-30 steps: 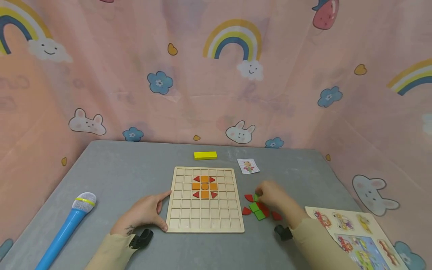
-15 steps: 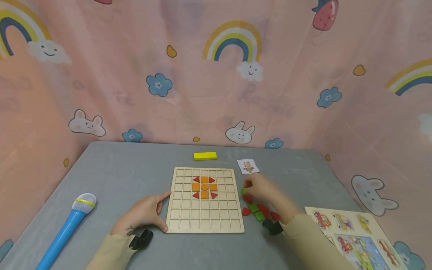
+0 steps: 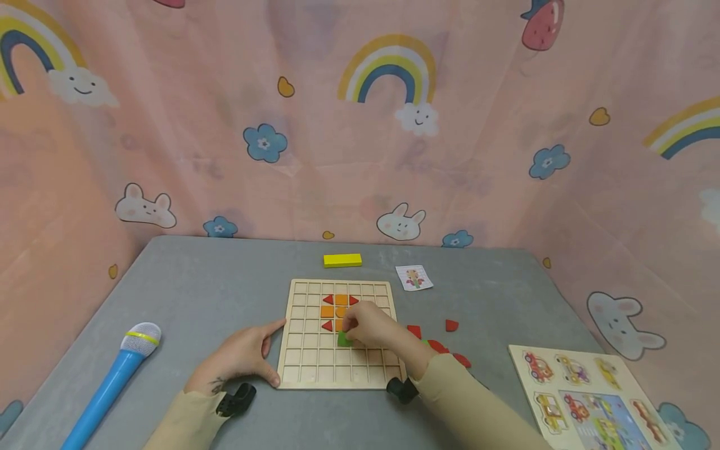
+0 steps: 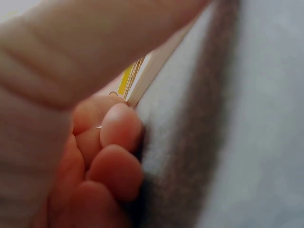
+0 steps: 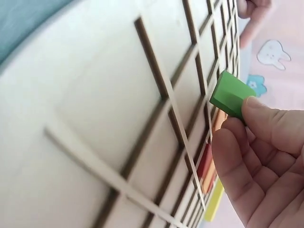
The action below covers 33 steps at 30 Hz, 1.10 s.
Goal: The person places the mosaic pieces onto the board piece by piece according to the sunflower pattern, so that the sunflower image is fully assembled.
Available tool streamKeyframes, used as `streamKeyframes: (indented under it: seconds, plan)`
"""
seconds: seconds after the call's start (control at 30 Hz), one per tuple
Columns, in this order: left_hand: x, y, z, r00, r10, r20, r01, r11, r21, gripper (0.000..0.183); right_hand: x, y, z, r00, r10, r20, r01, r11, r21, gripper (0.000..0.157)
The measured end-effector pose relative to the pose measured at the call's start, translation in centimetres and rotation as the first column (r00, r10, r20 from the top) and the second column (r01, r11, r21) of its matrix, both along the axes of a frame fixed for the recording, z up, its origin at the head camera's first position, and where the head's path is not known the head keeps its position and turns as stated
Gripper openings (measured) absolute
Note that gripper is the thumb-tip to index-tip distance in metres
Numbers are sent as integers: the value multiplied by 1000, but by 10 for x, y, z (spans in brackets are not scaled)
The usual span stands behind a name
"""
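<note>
My right hand (image 3: 368, 324) pinches a green square tile (image 5: 232, 92) between thumb and fingers, over the wooden grid board (image 3: 306, 375). In the head view the tile is just below the orange tiles (image 3: 327, 312); in the right wrist view it is tilted. Red triangles (image 3: 327, 325) sit in cells around the orange pieces, partly covered by my right hand. At the board's left edge rests my left hand (image 3: 239, 353), thumb at the near corner and index finger farther up. Its other fingers (image 4: 116, 173) bend loosely beside the edge.
Loose red pieces (image 3: 452, 325) lie right of the board; my forearm partly hides a green one there. Behind are a yellow bar (image 3: 342, 260) and a small picture card (image 3: 414, 278). A toy microphone (image 3: 112, 381) lies left, a picture puzzle board (image 3: 540, 387) right.
From the loose pieces, my right hand has moved left over the board, carrying the green tile. My left hand stays at the board's edge.
</note>
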<state>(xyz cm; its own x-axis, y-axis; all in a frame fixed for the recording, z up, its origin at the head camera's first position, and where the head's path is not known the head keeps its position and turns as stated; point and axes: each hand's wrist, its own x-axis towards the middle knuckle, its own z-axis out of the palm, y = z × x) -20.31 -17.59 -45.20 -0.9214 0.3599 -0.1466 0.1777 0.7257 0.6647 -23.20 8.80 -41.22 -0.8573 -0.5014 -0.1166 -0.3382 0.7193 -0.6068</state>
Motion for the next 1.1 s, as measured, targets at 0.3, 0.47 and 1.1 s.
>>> streamKeyframes:
  seconds: [0.3,0.47,1.1]
  plan:
    - [1,2,0,1000,1,-3,-1,1000,6,118,2,-6,-5,999,-15,-48,18,998,62,9]
    - [1,2,0,1000,5,-2,-5,1000,7,118,2,-1,7,997,-61,-49,64,996,69,14]
    - [0,0,0,1000,-7,14,7,1000,17,119,19,119,9,980,-190,-55,197,951,239,10]
